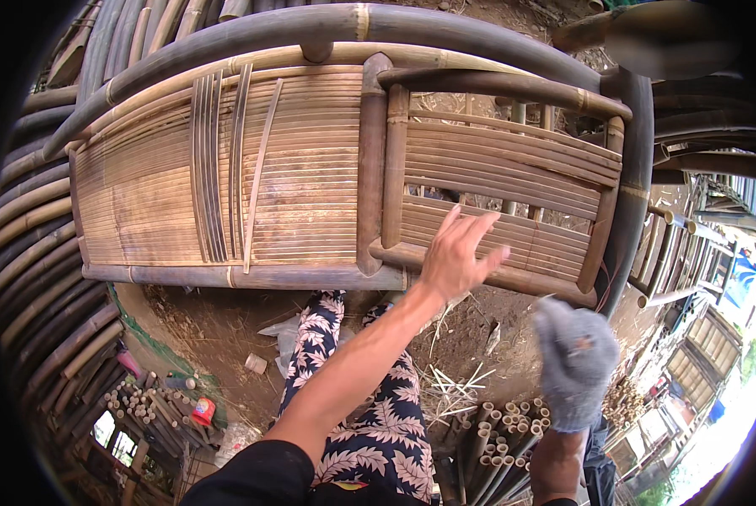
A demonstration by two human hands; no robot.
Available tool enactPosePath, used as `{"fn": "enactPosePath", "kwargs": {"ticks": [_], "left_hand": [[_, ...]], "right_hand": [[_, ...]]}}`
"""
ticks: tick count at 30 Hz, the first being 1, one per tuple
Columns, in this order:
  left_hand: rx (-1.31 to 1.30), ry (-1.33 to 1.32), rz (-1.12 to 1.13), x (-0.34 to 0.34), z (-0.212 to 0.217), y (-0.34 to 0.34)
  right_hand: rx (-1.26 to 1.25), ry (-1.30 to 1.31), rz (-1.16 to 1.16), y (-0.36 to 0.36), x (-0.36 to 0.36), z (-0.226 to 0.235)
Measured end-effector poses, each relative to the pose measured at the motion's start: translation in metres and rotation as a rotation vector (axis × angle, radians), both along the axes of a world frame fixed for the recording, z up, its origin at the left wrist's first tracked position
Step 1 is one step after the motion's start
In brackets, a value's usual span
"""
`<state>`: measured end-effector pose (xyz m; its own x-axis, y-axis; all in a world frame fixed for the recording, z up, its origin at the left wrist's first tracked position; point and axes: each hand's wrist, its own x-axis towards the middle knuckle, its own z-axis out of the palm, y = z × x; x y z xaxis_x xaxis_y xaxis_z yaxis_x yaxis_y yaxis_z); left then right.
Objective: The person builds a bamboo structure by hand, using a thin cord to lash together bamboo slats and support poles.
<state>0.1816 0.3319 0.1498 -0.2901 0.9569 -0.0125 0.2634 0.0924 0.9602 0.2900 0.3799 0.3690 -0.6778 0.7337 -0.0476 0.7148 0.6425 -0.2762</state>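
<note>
A bamboo bench (310,277) lies across in front of me, its frame of dark poles and its seat of thin slats. At its right end is a framed panel (494,82) with slats in two groups and a gap between them. Over the lower slats (521,244) of that panel is my left hand (461,255), bare, its fingers apart and nothing in it. My right hand (577,363) wears a grey knit glove and is held up below the panel's right corner. Its fingers look curled in; whatever they might hold is hidden.
Several loose strips (209,169) lie across the slatted seat, one of them pale (262,173). Bamboo poles (41,253) are stacked at the left. Cut bamboo tubes (500,434) stand below, near pale shavings (452,395). A red container (203,411) sits lower left.
</note>
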Motion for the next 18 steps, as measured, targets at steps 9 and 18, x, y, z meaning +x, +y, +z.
{"fn": "enactPosePath", "kwargs": {"ticks": [9,18], "left_hand": [[-0.093,0.450,0.105,-0.027,-0.114,-0.007],[-0.114,0.445,0.065,-0.037,-0.136,-0.007]], "right_hand": [[0.170,-0.268,-0.652,0.063,0.043,-0.183],[0.087,-0.462,-0.536,0.035,-0.038,-0.253]]}}
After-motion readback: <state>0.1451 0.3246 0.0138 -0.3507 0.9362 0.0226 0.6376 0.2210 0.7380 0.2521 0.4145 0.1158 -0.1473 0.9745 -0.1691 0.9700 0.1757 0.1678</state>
